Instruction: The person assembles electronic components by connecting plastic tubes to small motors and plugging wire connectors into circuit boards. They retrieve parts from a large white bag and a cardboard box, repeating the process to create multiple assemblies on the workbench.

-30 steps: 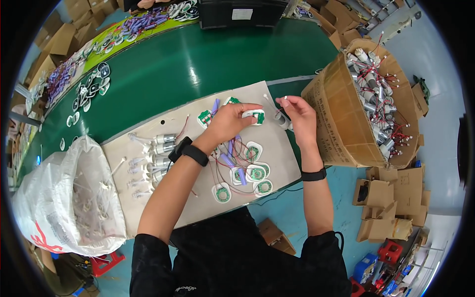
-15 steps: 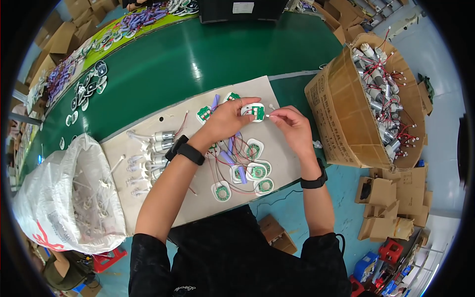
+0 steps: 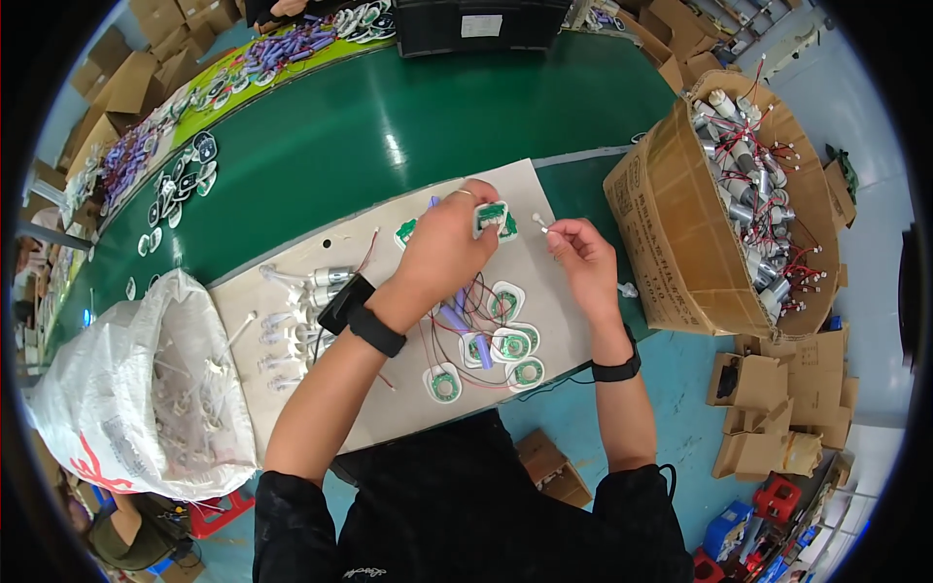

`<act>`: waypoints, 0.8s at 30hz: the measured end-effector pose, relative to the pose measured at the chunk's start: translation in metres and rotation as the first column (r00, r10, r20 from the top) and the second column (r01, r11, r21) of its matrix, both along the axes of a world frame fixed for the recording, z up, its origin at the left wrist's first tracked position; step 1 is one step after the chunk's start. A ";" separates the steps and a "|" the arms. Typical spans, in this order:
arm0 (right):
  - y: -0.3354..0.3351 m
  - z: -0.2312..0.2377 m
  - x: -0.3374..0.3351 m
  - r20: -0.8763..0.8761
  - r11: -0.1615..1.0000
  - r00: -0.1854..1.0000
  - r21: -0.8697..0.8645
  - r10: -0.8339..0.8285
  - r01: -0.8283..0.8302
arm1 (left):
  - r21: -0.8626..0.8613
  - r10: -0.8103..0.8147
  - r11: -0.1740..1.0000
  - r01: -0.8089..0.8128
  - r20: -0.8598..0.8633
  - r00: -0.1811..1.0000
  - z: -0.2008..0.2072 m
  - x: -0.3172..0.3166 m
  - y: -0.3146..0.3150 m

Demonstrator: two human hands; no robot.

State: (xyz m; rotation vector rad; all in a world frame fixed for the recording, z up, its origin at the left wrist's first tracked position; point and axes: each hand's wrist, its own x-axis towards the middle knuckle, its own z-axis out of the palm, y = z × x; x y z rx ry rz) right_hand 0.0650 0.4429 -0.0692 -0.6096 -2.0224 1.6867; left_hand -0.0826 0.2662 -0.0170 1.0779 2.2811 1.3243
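Observation:
My left hand (image 3: 449, 245) is closed on a white-rimmed green circuit board (image 3: 490, 216), its fingers over the far edge and the thumb in front. To its right, my right hand (image 3: 589, 260) pinches a tiny white piece that looks like a connector (image 3: 545, 230), apart from the board. A small white part (image 3: 537, 219) lies just beyond those fingertips. Below my left hand, several white-rimmed round boards (image 3: 510, 344) lie with thin wires and purple cylindrical cells (image 3: 484, 352). Another green board (image 3: 405, 231) shows partly behind my left wrist.
A grey-beige sheet (image 3: 389, 413) covers the near table. Silver motors with clear tips (image 3: 330, 276) lie left, beside a white sack (image 3: 92, 389) of white plastic parts. A tall carton (image 3: 661, 233) full of wired motors stands right. A black bin (image 3: 476, 34) sits at the back.
My right hand has drawn a little to the right, away from the board, with the connector between its fingers. My left hand has turned and tilted the board. The whole view has shifted slightly.

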 end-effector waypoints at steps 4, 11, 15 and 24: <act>-0.008 0.006 -0.001 -0.039 0.996 0.998 0.082 0.040 -0.037 | 0.140 0.111 0.976 -0.168 0.344 0.932 -0.011 0.003 -0.010; -0.010 0.003 0.000 0.081 0.998 0.996 0.050 -0.045 0.041 | 0.237 0.080 0.879 -0.414 0.782 0.618 -0.016 0.024 -0.029; -0.015 0.006 -0.001 0.110 0.999 0.993 0.012 -0.052 0.051 | 0.245 0.103 0.818 -0.521 0.828 0.551 -0.031 0.038 -0.030; -0.043 0.026 -0.002 0.009 0.964 0.994 0.240 0.113 -0.112 | 0.332 -0.002 0.794 -0.509 0.839 0.544 -0.039 0.051 -0.024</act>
